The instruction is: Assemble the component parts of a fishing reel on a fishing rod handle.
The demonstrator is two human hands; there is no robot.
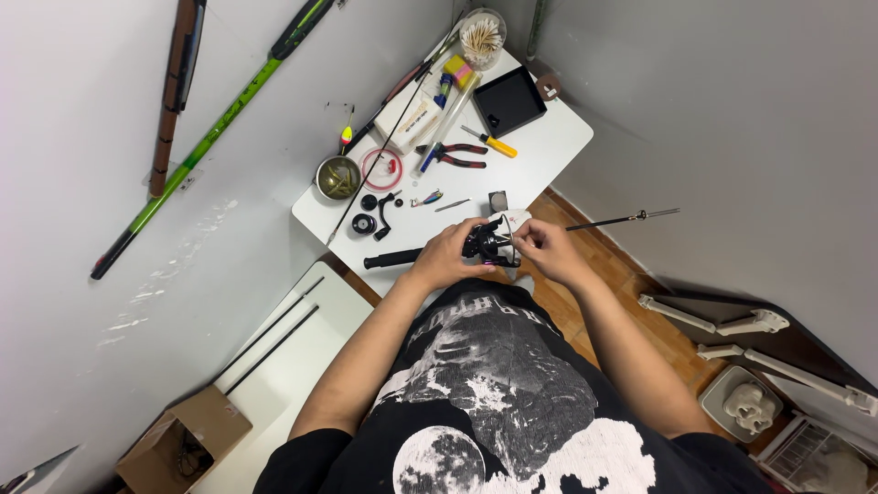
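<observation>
White table (549, 151) (cluttered with tools) sits below. Left hand (445, 259) clasps the black fishing reel (486, 243) over its edge; right hand (547, 249) pinches the reel's front. Reel fitting appears underway; a steady grip is needed next.

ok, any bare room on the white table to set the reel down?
Yes: the right corner of the white table, bordered by the black tray, the pliers and the table edge. A smaller patch lies between the small metal bowl and the near-left edge. The back strip and middle are crowded with tools and small parts. Both hands, left hand and right hand, hold the reel.
</observation>
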